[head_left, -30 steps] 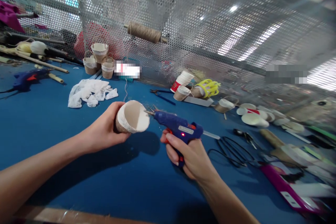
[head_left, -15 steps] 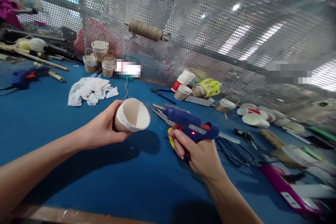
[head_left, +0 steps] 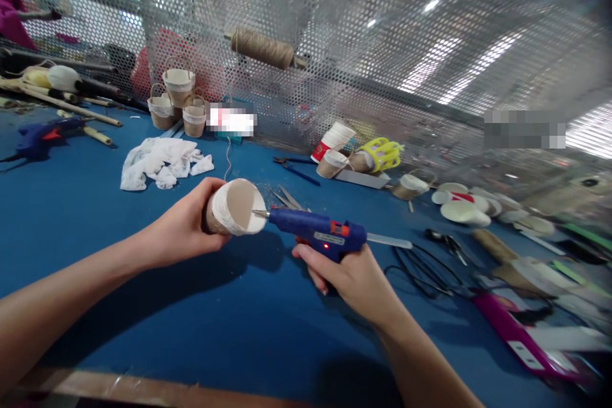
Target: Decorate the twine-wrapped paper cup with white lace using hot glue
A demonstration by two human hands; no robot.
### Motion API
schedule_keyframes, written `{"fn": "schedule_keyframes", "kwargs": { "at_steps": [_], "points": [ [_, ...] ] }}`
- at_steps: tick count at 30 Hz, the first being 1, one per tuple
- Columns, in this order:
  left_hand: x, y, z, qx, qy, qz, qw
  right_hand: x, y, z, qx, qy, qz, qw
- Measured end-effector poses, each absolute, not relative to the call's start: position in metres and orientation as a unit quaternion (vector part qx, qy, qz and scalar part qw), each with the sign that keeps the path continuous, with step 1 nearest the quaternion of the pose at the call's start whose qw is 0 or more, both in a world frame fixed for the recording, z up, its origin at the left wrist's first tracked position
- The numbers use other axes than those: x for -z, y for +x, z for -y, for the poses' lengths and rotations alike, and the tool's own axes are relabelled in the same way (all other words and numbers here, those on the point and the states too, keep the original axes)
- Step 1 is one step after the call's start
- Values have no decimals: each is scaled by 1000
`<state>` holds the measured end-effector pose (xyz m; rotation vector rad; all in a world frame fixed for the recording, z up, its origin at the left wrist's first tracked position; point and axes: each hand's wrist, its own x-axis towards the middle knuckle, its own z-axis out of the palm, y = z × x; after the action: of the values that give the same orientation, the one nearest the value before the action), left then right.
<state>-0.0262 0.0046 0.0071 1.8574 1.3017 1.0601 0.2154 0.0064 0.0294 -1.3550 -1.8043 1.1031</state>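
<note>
My left hand (head_left: 191, 223) is wrapped round a paper cup (head_left: 220, 211) covered in brown twine with white lace at the rim. The cup is tilted, its mouth toward the right. In my right hand (head_left: 344, 268) is a blue glue gun (head_left: 310, 229) with a red light on and a clear glue stick (head_left: 389, 241) out of its back. The gun's metal nozzle is at the cup's mouth; whether it touches the inner wall I cannot tell. Scissors (head_left: 289, 199) lie behind the gun, partly hidden by it.
White lace scraps (head_left: 160, 159) lie at left, before several small twine baskets (head_left: 178, 86). Pliers (head_left: 299, 169) and paper cups (head_left: 335, 140) are at the back. A black cable (head_left: 421, 274) and a purple power strip (head_left: 507, 325) lie right. Another glue gun (head_left: 45, 137) rests far left.
My right hand has moved the glue gun left and slightly down, bringing its nozzle to the cup's mouth. The cup has shifted slightly left, still in my left hand.
</note>
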Motion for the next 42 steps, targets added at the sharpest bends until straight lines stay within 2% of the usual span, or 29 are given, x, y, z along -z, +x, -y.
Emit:
{"fn": "schedule_keyframes", "kwargs": {
  "at_steps": [7,12,16,22,27,30,35,38,42],
  "points": [
    [2,-24,-5,-454,698,-456,315,-25,215,-6,-605,-432,526,413],
    [5,-18,-1,-475,673,-442,354,-17,206,-7,-722,-378,429,389],
    [4,-16,0,-484,658,-432,381,-16,201,-5,-738,-375,409,383],
    [6,-19,-2,-465,672,-463,343,-16,203,-2,-644,-432,509,375],
    [1,-24,-3,-440,698,-492,279,-22,210,-5,-544,-447,577,413],
    [-4,-26,-3,-420,717,-504,236,-26,214,-3,-441,-480,634,417],
    [-7,-26,-4,-404,733,-524,159,-23,219,0,-282,-550,690,376],
    [-7,-26,-3,-397,736,-529,144,-18,220,-2,-242,-543,707,383],
    [-7,-25,-2,-393,737,-532,139,-16,219,-6,-260,-513,715,398]
  ]
}}
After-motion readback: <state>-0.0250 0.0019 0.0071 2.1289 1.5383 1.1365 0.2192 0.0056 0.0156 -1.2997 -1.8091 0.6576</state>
